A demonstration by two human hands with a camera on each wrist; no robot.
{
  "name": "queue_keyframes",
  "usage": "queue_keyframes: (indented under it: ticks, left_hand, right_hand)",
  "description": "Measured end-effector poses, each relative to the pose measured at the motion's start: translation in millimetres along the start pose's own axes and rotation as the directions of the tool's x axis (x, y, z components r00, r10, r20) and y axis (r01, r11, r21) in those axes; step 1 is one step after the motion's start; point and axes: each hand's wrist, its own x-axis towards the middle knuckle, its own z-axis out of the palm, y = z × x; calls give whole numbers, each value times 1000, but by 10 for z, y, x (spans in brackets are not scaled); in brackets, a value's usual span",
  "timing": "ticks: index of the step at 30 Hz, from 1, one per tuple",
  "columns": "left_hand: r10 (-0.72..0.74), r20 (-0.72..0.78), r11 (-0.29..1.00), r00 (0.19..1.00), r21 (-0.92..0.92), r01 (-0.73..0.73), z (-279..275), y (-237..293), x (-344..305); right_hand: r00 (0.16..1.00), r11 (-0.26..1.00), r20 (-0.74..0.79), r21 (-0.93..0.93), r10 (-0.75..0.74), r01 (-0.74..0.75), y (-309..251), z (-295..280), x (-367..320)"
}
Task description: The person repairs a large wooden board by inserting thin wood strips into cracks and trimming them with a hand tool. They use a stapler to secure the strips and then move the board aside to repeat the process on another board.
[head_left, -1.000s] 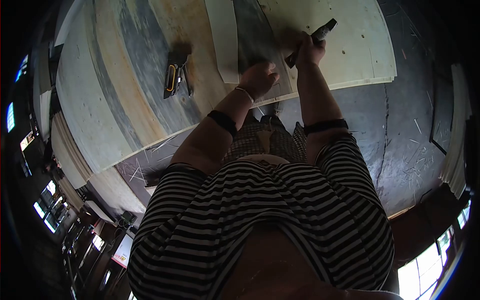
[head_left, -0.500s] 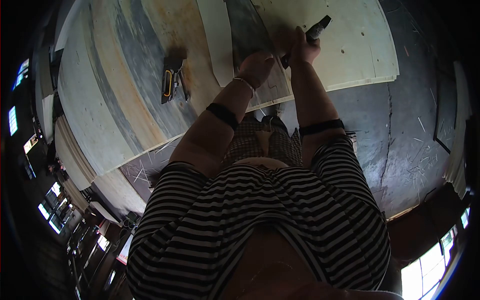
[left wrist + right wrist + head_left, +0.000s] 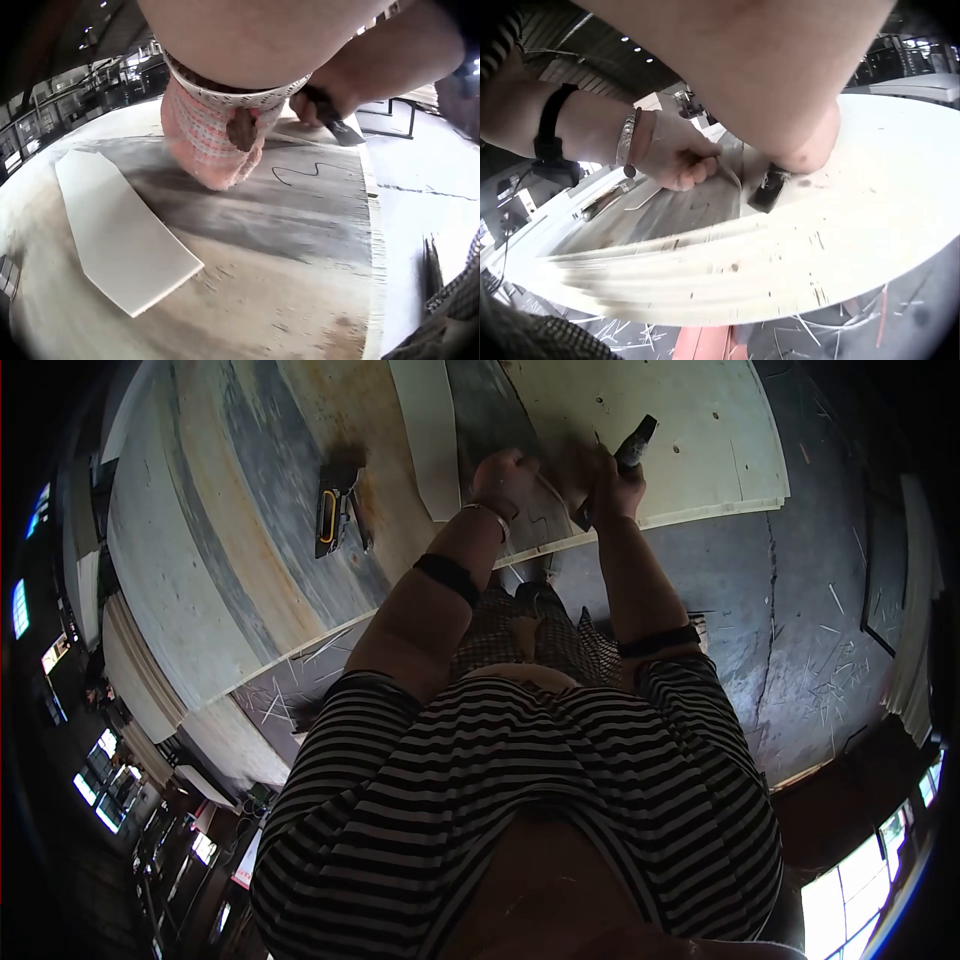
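My right hand [image 3: 618, 490] grips a dark, flat-bladed knife [image 3: 635, 445] with a pale worn patch along its middle. In the right wrist view the knife's squared end [image 3: 767, 193] shows low over the pale sheet, beside the hand. My left hand [image 3: 676, 154] pinches a thin, curved strip of veneer [image 3: 731, 174] between thumb and fingers, just left of the knife. Beneath both hands lies a stack of wood veneer sheets [image 3: 690, 480], grey-streaked on the left hand's side. Left of the left hand lies a loose pale veneer piece [image 3: 124, 232] with angled ends.
A black tool with a yellow-edged handle [image 3: 335, 515], like a staple gun, lies on the sheets at left. The stack's ragged edge [image 3: 682, 270] faces my body. Thin offcuts [image 3: 825, 705] litter the grey floor. More stacked sheets [image 3: 140, 660] stand at far left.
My left hand has shifted forward and slightly left, and the thin strip now shows at its fingers. My right hand, still holding the knife, went left, then back toward my body.
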Motion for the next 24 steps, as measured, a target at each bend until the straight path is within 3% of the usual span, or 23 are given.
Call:
queue_keyframes:
  ticks: [1,4,5,7,8,9,10,12,14,17,18,19,20,22,23,24]
  left_hand:
    - [-111,57,974,992,-190,120,27,-46,5]
    - [-33,-42,989,999,-148,26,90,-76,43]
    - [-31,-42,989,999,-148,25,84,-39,60]
    - [135,5,990,991,46,-135,16,180,71]
    - [138,7,989,990,44,-138,0,278,77]
    - [230,30,960,973,156,-232,-3,361,96]
    - [317,62,909,946,264,-322,29,382,136]
    - [399,35,875,916,285,-392,128,367,136]
    - [492,8,858,871,165,-486,202,441,89]
    - [544,34,837,839,51,-545,377,777,-366]
    - [574,38,818,818,11,-575,442,845,-557]
    - [604,38,795,796,-94,-599,402,990,-777]
    - [633,35,763,773,-198,-616,301,1164,-977]
    - [674,-6,703,739,-305,-643,73,1300,-1202]
    - [676,-2,709,737,-270,-651,-25,1242,-1198]
    - [616,129,788,777,-78,-611,-181,1118,-1171]
  right_hand:
    - [1000,1000,-15,8,21,-21,3,-143,-43]
    - [996,995,-85,-92,23,-31,22,-458,-312]
    - [1000,997,-21,-74,22,-23,151,-518,-391]
    - [938,886,196,-425,287,-183,80,-633,-705]
    - [935,834,294,-552,196,-1,183,-656,-789]
    - [907,741,403,-644,120,188,322,-667,-870]
    - [905,764,412,-617,110,188,377,-651,-914]
    - [903,774,422,-596,78,211,463,-613,-958]
    - [897,767,441,-585,28,264,483,-556,-916]
    - [890,732,406,-668,206,135,360,-651,-991]
    - [862,697,398,-713,315,74,299,-677,-996]
    - [847,552,429,-808,314,205,453,-745,-915]
    - [862,664,493,-685,120,300,644,-820,-876]
    - [809,610,584,-621,-59,493,887,-934,-749]
    - [770,564,620,-587,-147,581,1005,-988,-686]
    - [827,646,556,-601,-85,471,791,-955,-762]
